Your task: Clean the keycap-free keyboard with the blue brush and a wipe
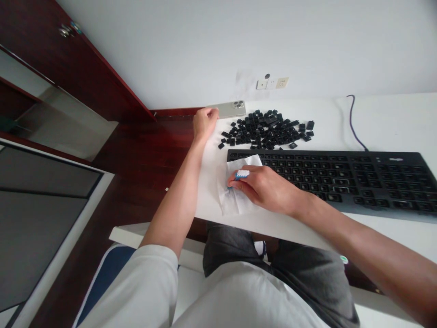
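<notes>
My right hand (264,187) is closed on a small blue and white brush (241,174), its head over a white tissue (235,196) lying at the left end of a black keyboard (341,178). The keyboard's caps are off. My left hand (204,123) is stretched to the far left corner of the white desk (392,123), fingers curled on the end of a grey phone (231,109). A heap of loose black keycaps (268,129) lies between the phone and the keyboard.
The keyboard's dark cable (353,123) runs back over the desk. Wall sockets (272,83) sit on the white wall behind. Dark wooden floor (150,155) and a cabinet (68,68) lie to the left. My lap and a blue and white chair (109,269) are below.
</notes>
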Tool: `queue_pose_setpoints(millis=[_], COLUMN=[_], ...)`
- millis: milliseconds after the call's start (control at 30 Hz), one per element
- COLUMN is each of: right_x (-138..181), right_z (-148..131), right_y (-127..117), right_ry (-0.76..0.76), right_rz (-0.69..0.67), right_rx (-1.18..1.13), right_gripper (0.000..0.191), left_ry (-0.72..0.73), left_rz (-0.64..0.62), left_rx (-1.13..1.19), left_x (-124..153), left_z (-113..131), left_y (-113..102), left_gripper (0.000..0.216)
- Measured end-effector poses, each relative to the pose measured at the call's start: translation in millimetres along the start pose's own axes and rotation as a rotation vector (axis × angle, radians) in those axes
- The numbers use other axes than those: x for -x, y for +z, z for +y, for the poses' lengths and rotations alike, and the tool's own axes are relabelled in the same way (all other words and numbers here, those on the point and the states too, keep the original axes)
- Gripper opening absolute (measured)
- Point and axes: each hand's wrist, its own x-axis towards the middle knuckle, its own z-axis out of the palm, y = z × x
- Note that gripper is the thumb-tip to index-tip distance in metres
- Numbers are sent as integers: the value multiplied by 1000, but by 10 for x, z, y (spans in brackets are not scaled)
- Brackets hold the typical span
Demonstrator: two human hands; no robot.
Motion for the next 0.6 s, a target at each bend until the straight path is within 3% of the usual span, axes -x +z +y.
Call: queue_pose_setpoints(millis=[167, 467, 600], right_x=[11, 23, 27], right_z=[34, 157, 182], right_y=[-74, -388, -365], right_ry=[22, -9, -38], right_rz=[-68, -206, -206], right_rx=[100, -111, -120], right_gripper=[38, 34, 35], left_ry=[-10, -19, -13], left_rz=[-6, -24, -27], left_rx=[-9, -30, -29], left_x=[-3, 5, 4], left_z=[14, 55, 42], left_y=[-3, -30, -28], left_gripper=[40, 42, 42])
